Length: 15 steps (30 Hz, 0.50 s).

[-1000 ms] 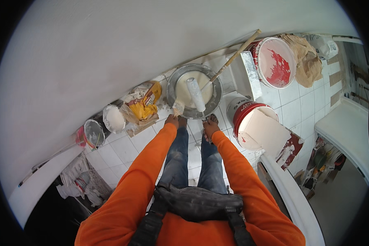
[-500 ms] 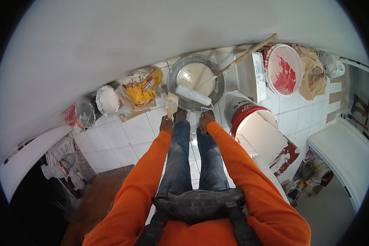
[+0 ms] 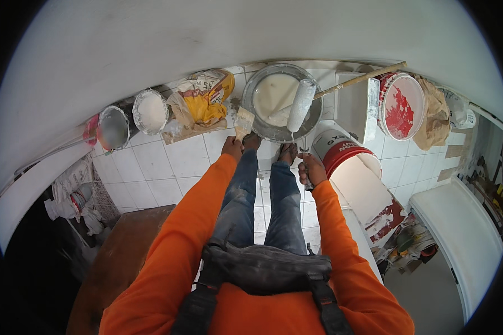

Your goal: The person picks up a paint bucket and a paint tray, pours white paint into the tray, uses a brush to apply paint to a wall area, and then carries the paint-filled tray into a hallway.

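Observation:
My left hand point(image 3: 232, 147) is closed round the handle of a wide paintbrush point(image 3: 243, 120), its pale bristles pointing away from me. In my right hand point(image 3: 313, 169) is the grip of a paint roller point(image 3: 302, 105), fingers wrapped round it. The wet, whitish roller sleeve hangs over the right side of a grey basin point(image 3: 258, 129). From its near end a thin white strand runs down. Creamy white liquid point(image 3: 275, 92) fills the basin's bottom. A wooden stick point(image 3: 363, 77) leans across the basin's right rim, its lower end in the liquid.
Left of the basin stand a yellow-and-brown paper sack point(image 3: 211, 100), a tub of white material point(image 3: 151, 111) and a grey bucket point(image 3: 113, 128). To the right are a red-and-white bucket point(image 3: 341, 146) with a coated board point(image 3: 360, 187), another red-stained bucket point(image 3: 399, 106) and crumpled brown paper point(image 3: 430, 114).
My right hand has moved right and nearer to me. The roller sleeve has swung from lying aslant across the basin to pointing away from me. My left hand keeps the brush.

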{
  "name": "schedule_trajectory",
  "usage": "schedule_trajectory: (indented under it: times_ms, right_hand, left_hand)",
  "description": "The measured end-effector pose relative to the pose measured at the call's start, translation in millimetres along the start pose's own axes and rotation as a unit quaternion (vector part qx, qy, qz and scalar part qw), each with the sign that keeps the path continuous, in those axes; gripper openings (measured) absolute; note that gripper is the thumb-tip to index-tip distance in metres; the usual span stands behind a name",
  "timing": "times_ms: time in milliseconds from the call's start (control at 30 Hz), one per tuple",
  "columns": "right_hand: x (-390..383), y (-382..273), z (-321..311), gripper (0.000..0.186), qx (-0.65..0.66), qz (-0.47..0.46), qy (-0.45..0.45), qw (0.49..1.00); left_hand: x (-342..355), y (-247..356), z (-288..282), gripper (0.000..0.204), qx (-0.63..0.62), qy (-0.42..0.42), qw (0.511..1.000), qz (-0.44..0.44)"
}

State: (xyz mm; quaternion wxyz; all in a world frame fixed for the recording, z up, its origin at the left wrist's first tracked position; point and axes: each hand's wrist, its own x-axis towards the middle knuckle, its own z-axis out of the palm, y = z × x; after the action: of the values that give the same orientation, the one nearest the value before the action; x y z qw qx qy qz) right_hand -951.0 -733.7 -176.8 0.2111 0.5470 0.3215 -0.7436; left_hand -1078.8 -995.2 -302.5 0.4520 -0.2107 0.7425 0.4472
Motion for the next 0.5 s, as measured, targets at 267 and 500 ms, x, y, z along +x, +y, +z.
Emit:
schedule_trajectory:
  times_ms: [267,500]
  right_hand:
    - [-12,10,16,0.03,-0.006,-0.023,-0.011,1.0]
    - [36,32,33,0.026,0.041,-0.006,0.004,0.999]
  left_hand:
    - [-3,19,-4,0.021,-0.05,-0.028,0.998,-0.005]
    - [4,27,-7,0.016,-0.038,-0.04,0.997,-0.048]
